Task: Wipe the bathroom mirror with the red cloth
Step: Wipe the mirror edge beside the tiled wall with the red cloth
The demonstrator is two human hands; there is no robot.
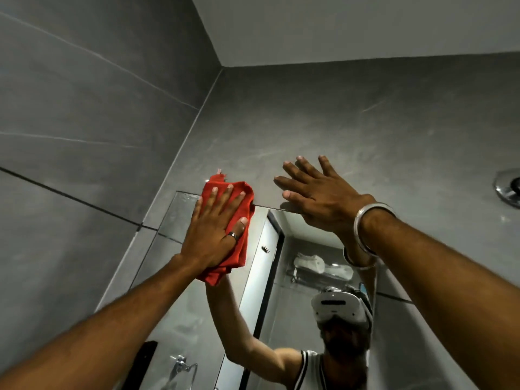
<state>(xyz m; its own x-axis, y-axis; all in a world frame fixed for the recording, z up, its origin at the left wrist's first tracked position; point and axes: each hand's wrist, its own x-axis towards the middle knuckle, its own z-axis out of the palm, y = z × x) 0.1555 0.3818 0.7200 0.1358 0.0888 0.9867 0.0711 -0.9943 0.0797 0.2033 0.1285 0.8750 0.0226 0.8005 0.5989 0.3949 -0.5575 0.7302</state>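
the left hand (216, 229) lies flat with fingers spread, pressing the cloth (228, 235) against the mirror (180, 215) at its top left corner. the cloth is red and bunched; its upper folds rise past the mirror's top edge onto the wall (337, 122), and its lower end hangs below the palm. a ring (233, 235) sits on one finger of that hand.

the right hand (318, 195) is open, fingers splayed, holding nothing; its palm rests at the mirror's top edge and its fingers lie on the wall above. a bangle (368, 212) circles the right wrist.

the only holder visible is a rack (318, 273) reflected in the mirror, with pale folded towels on it; their count is unclear.

the mirror's top edge runs right from the cloth, under the right palm. its left edge slants down close to the corner where two grey tiled walls meet, leaving only a narrow strip of wall there. below the hands the glass lies open, showing the person's reflection with a white headset (340, 308).

counted: two hands, one cloth, one ring, one bangle, one mirror. a chrome fitting (509, 187) sits on the wall at far right, and another chrome fitting (183, 364) shows at the bottom.
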